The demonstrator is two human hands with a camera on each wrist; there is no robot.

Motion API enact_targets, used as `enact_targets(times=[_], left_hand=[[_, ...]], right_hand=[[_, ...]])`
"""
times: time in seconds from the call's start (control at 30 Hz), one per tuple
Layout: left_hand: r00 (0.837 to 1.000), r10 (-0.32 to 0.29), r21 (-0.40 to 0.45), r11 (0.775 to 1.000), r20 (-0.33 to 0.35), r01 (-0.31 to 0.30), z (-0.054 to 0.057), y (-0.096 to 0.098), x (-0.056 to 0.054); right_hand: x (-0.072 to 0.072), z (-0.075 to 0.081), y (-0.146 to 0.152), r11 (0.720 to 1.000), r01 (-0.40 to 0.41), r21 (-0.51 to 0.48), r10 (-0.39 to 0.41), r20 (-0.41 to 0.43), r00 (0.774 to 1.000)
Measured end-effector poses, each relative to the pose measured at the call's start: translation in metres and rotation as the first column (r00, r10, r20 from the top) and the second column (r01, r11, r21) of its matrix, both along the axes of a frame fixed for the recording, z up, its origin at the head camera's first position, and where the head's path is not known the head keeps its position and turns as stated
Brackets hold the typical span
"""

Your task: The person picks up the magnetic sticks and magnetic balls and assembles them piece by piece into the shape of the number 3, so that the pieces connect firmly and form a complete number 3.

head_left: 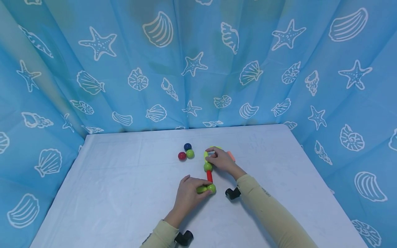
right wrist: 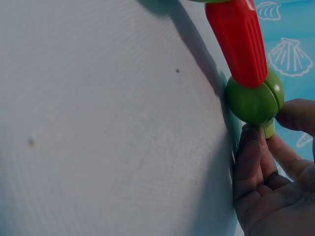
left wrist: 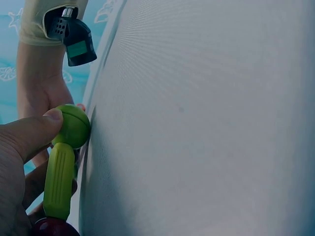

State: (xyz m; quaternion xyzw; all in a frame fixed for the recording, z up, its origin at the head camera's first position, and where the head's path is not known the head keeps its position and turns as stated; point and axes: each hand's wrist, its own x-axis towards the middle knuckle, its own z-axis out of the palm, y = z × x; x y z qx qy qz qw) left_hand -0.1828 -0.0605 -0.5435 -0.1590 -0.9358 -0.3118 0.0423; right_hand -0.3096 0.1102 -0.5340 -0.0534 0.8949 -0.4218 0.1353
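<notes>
Rods and balls are joined into a toy structure in the middle of the table. My left hand (head_left: pixel 190 193) grips its near end, with the thumb on a green ball (left wrist: pixel 74 125) and the fingers behind a yellow-green rod (left wrist: pixel 59 182). A dark red ball (left wrist: pixel 54 228) caps that rod's other end. From the near green ball, a red rod (head_left: pixel 209 176) runs to a second green ball (head_left: pixel 207 167). My right hand (head_left: pixel 221 160) pinches the yellow-green rod (head_left: pixel 206 155) beyond this second ball. Its fingers partly cover that rod in the right wrist view.
A dark blue ball (head_left: pixel 187 147), a red ball (head_left: pixel 182 156) and a loose green ball (head_left: pixel 190 154) sit together left of the right hand. Behind that hand, an orange piece (head_left: pixel 231 156) shows. A shell-patterned blue curtain (head_left: pixel 192 86) hangs around the white table (head_left: pixel 124 179).
</notes>
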Motion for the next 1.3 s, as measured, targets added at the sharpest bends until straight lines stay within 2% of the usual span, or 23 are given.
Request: enact_targets(times=[1.3], left_hand=[[1.0, 0.006, 0.0, 1.0, -0.016, -0.006, -0.0031, 0.0001, -0.0007]], right_hand=[[0.001, -0.0042, -0.0001, 1.0, 0.024, 0.003, -0.023, -0.035, 0.999]])
